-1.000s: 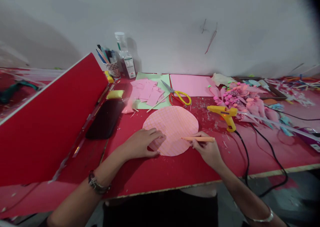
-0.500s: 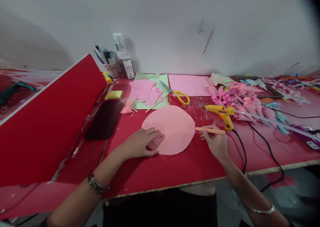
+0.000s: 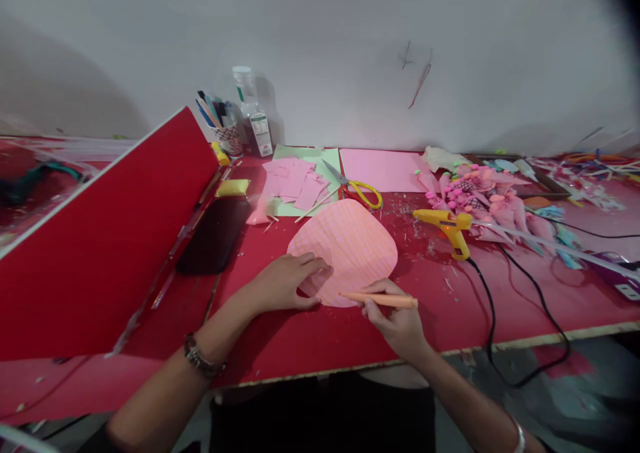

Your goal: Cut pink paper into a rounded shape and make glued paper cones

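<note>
A round pink paper (image 3: 350, 246) with orange crisscross lines lies on the red tabletop. My left hand (image 3: 290, 283) rests on its left part, fingers spread and stretched over the sheet. In my right hand (image 3: 395, 323) is an orange marker (image 3: 383, 300), gripped between thumb and fingers, its tip at the paper's lower edge. Behind the paper lie scissors (image 3: 357, 190) with yellow and red handles, partly over a pale green sheet (image 3: 333, 156). Pink paper scraps (image 3: 295, 180) cover much of that sheet.
A yellow glue gun (image 3: 450, 226) with a black cable lies right, beside a pile of small pink paper cones (image 3: 480, 196). At left are a black phone (image 3: 213, 236) and a slanted red board (image 3: 115, 240). A bottle (image 3: 255, 120) and pen cup (image 3: 227, 140) stand by the wall.
My right hand has moved left and toward me, taking the marker from the paper's right edge to its lower edge. The left hand keeps its place on the paper.
</note>
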`<state>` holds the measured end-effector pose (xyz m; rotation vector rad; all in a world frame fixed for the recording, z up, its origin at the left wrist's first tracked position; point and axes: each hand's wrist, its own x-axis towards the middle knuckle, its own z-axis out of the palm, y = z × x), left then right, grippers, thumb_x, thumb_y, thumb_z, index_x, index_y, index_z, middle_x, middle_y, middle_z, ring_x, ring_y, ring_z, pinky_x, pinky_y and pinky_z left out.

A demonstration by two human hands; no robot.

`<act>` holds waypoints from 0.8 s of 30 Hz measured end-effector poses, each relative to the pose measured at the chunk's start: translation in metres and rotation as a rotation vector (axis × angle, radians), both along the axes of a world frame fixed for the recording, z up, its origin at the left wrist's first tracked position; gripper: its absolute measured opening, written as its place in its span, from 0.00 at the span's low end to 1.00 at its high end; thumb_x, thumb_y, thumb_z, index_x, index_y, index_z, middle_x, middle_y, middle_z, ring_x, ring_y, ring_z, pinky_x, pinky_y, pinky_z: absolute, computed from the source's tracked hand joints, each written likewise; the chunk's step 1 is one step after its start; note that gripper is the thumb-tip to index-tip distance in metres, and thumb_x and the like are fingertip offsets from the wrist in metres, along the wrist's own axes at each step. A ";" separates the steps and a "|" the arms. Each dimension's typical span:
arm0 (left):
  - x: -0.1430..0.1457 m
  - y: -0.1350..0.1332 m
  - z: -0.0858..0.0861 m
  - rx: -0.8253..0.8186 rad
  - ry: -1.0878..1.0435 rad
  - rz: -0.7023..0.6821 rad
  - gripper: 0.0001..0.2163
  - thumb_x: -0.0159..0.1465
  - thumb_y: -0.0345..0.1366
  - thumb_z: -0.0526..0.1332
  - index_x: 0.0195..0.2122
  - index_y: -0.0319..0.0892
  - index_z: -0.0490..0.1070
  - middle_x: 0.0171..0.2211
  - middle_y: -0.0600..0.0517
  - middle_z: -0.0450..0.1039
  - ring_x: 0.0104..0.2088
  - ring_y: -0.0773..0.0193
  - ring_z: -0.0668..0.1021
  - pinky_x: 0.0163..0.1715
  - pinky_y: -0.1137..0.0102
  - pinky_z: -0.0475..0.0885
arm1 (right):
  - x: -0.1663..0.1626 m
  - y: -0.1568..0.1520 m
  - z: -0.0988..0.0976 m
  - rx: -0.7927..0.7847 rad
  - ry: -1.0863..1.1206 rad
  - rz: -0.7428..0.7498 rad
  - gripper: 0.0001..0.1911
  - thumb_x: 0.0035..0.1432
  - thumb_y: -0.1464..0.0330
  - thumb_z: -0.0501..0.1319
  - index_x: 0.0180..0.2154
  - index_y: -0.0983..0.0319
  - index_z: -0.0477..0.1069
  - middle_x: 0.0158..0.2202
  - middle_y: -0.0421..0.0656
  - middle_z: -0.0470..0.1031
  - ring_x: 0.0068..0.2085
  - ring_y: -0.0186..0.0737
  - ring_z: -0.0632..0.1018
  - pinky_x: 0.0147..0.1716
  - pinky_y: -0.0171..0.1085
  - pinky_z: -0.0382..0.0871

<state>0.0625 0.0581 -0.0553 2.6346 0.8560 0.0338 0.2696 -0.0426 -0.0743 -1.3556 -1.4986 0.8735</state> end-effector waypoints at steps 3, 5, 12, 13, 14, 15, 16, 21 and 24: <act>-0.001 0.000 -0.002 -0.004 -0.006 -0.003 0.26 0.53 0.44 0.58 0.53 0.46 0.57 0.46 0.49 0.66 0.42 0.56 0.71 0.40 0.65 0.63 | -0.004 0.003 0.000 -0.036 -0.010 0.062 0.03 0.52 0.72 0.56 0.29 0.63 0.68 0.24 0.39 0.70 0.26 0.33 0.73 0.25 0.32 0.67; -0.001 0.000 -0.002 -0.004 -0.010 -0.004 0.25 0.53 0.43 0.58 0.53 0.45 0.57 0.47 0.48 0.66 0.43 0.56 0.71 0.41 0.65 0.63 | -0.003 0.006 -0.001 -0.066 -0.028 0.120 0.04 0.51 0.73 0.56 0.29 0.63 0.69 0.24 0.39 0.70 0.26 0.33 0.72 0.25 0.31 0.66; 0.000 -0.001 0.000 -0.008 -0.015 -0.002 0.24 0.54 0.43 0.58 0.52 0.45 0.58 0.46 0.48 0.66 0.43 0.56 0.71 0.40 0.66 0.63 | -0.004 0.007 -0.003 -0.124 -0.042 0.145 0.04 0.50 0.74 0.56 0.29 0.63 0.69 0.24 0.40 0.71 0.26 0.33 0.72 0.25 0.31 0.65; 0.000 -0.001 0.000 -0.007 -0.015 -0.001 0.25 0.54 0.43 0.58 0.52 0.45 0.58 0.45 0.49 0.66 0.43 0.56 0.71 0.40 0.66 0.63 | -0.004 0.006 -0.003 -0.124 -0.042 0.145 0.04 0.50 0.74 0.56 0.29 0.63 0.69 0.24 0.40 0.71 0.26 0.33 0.72 0.25 0.31 0.65; -0.001 -0.001 -0.001 -0.006 -0.016 0.000 0.25 0.54 0.43 0.58 0.52 0.44 0.58 0.45 0.49 0.66 0.43 0.56 0.71 0.40 0.65 0.63 | -0.004 0.006 -0.002 -0.122 -0.044 0.145 0.04 0.50 0.74 0.56 0.29 0.63 0.69 0.24 0.39 0.71 0.26 0.33 0.72 0.25 0.31 0.65; -0.001 -0.001 -0.001 -0.006 -0.018 0.001 0.25 0.54 0.43 0.58 0.52 0.45 0.58 0.45 0.49 0.66 0.42 0.56 0.71 0.40 0.65 0.63 | -0.004 0.006 -0.002 -0.117 -0.048 0.142 0.04 0.50 0.74 0.56 0.29 0.63 0.69 0.24 0.39 0.71 0.26 0.33 0.72 0.25 0.31 0.65; -0.001 -0.001 -0.001 -0.007 -0.020 0.000 0.25 0.54 0.43 0.58 0.52 0.45 0.58 0.45 0.49 0.66 0.43 0.56 0.71 0.40 0.66 0.63 | -0.004 0.006 -0.002 -0.110 -0.055 0.134 0.04 0.50 0.74 0.56 0.29 0.63 0.69 0.24 0.39 0.71 0.26 0.33 0.72 0.25 0.31 0.65; 0.000 0.000 -0.001 -0.017 -0.036 -0.002 0.24 0.54 0.43 0.57 0.52 0.44 0.58 0.45 0.48 0.66 0.43 0.57 0.71 0.41 0.66 0.63 | 0.003 0.007 -0.001 -0.071 -0.097 0.069 0.04 0.51 0.73 0.56 0.28 0.63 0.69 0.24 0.39 0.71 0.26 0.33 0.72 0.25 0.30 0.64; 0.000 0.000 0.000 -0.032 -0.030 0.000 0.24 0.54 0.43 0.57 0.52 0.44 0.58 0.45 0.48 0.66 0.42 0.57 0.71 0.41 0.66 0.63 | 0.011 0.010 -0.002 -0.053 -0.129 0.022 0.04 0.52 0.72 0.56 0.28 0.63 0.69 0.24 0.40 0.71 0.26 0.33 0.72 0.24 0.30 0.63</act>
